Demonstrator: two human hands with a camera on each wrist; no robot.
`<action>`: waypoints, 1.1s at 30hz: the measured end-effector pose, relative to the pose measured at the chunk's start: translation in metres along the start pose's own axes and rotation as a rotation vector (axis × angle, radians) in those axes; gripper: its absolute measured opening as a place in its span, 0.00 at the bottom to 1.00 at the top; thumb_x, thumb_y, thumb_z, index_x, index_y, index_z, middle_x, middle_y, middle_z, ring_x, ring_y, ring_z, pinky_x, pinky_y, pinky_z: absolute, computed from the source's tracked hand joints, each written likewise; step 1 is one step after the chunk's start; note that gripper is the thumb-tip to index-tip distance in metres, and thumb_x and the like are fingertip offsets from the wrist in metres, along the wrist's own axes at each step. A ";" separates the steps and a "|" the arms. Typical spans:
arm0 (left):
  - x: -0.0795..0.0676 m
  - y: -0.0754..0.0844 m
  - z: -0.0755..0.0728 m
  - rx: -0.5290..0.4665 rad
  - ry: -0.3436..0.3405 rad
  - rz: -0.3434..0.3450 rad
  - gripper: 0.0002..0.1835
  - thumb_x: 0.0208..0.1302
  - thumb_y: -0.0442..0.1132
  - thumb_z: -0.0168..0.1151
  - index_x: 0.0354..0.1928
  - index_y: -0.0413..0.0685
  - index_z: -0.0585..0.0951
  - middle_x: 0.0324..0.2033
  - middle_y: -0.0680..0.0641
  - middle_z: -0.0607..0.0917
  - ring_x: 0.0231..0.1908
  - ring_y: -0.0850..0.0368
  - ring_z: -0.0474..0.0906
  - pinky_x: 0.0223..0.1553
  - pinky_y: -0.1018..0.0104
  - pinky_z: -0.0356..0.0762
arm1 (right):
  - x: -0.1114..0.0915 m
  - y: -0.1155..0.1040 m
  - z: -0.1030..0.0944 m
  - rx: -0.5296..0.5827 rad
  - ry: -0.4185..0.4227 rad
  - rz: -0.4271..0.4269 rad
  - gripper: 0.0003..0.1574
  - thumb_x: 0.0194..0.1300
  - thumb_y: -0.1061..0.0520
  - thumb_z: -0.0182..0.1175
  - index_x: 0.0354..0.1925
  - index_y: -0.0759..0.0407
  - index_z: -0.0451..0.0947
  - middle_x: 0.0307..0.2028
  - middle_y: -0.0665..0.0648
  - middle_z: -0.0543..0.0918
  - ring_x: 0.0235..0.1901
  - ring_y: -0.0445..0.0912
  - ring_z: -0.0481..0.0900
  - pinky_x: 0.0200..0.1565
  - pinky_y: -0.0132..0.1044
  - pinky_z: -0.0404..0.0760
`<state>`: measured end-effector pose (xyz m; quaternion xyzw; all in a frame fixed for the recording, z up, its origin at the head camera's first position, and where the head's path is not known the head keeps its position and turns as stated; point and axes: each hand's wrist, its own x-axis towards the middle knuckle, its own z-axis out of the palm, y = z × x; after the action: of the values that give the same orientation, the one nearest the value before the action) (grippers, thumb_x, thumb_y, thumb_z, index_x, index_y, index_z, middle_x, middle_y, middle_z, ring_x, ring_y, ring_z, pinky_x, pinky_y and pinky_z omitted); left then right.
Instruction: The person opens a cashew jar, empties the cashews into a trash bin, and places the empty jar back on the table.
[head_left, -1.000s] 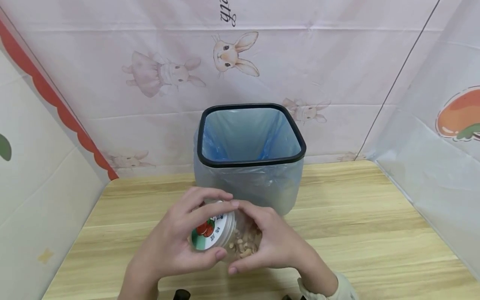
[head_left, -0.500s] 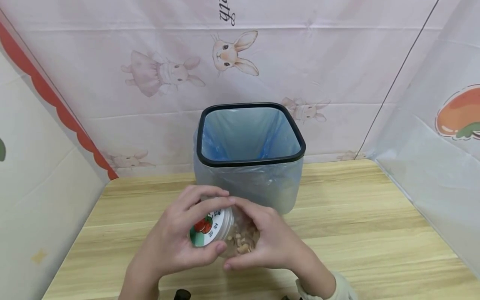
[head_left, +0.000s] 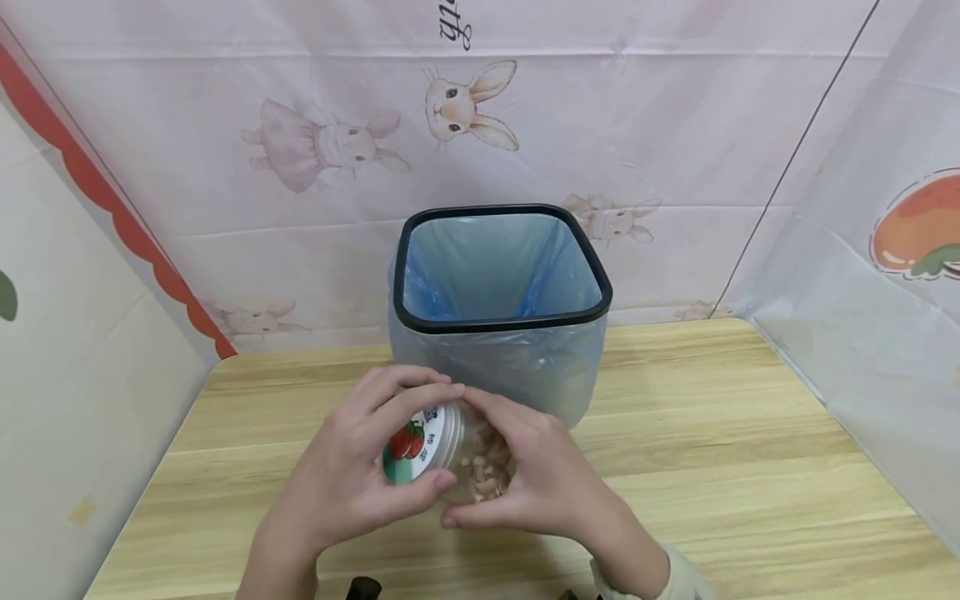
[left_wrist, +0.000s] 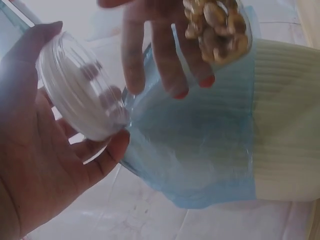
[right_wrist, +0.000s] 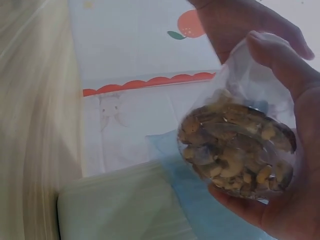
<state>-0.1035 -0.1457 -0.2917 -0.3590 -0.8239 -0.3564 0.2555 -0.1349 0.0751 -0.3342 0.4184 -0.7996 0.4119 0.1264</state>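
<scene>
A clear plastic jar (head_left: 474,477), tilted on its side, is held between both hands in front of the bin. Small brown and tan pieces, like nuts or shells, lie at its base end; the right wrist view shows these contents (right_wrist: 232,150) closely. My left hand (head_left: 348,467) curls its fingers and thumb round the lid (head_left: 417,446), which has a white and green label with red fruit. My right hand (head_left: 543,475) grips the jar's body from the other side. In the left wrist view the lid's ridged rim (left_wrist: 75,95) sits between left thumb and fingers.
Behind the hands stands a bin (head_left: 517,358) with a black rim and a bluish liner folded over its outside. Beneath is a wood-grain table (head_left: 712,450), with a black object (head_left: 364,588) at the near edge. Printed cloth (head_left: 480,175) walls the back and sides.
Both hands and the jar have shifted slightly upward in the head view, towards the bin, and the jar has turned a little. Left and right grips stay much the same.
</scene>
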 end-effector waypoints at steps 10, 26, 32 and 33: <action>0.003 0.001 0.002 -0.104 0.011 0.168 0.31 0.60 0.60 0.66 0.60 0.51 0.80 0.54 0.46 0.80 0.52 0.53 0.73 0.43 0.67 0.78 | 0.000 -0.003 -0.011 0.264 -0.145 0.011 0.63 0.41 0.41 0.82 0.72 0.40 0.62 0.59 0.42 0.78 0.53 0.39 0.79 0.55 0.37 0.81; 0.005 0.001 0.004 -0.065 0.062 0.177 0.26 0.63 0.57 0.65 0.57 0.49 0.81 0.51 0.47 0.81 0.49 0.54 0.74 0.44 0.73 0.75 | 0.000 -0.003 -0.007 0.187 -0.095 0.002 0.64 0.42 0.37 0.81 0.73 0.39 0.60 0.64 0.41 0.74 0.58 0.39 0.78 0.59 0.39 0.79; 0.004 0.001 0.005 -0.040 0.059 0.105 0.26 0.61 0.55 0.66 0.58 0.50 0.81 0.53 0.48 0.81 0.51 0.54 0.74 0.44 0.76 0.76 | 0.001 -0.001 -0.003 0.099 -0.043 -0.003 0.66 0.41 0.35 0.80 0.74 0.40 0.59 0.65 0.41 0.74 0.59 0.38 0.77 0.59 0.38 0.79; 0.004 0.001 0.005 -0.036 0.059 0.095 0.26 0.61 0.54 0.67 0.58 0.51 0.81 0.53 0.48 0.81 0.51 0.54 0.74 0.44 0.76 0.76 | 0.001 -0.001 -0.003 0.086 -0.036 -0.002 0.66 0.41 0.34 0.80 0.74 0.40 0.59 0.65 0.41 0.74 0.59 0.38 0.77 0.59 0.37 0.79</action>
<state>-0.1061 -0.1401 -0.2917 -0.3914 -0.7916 -0.3691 0.2899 -0.1350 0.0764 -0.3314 0.4315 -0.7829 0.4382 0.0940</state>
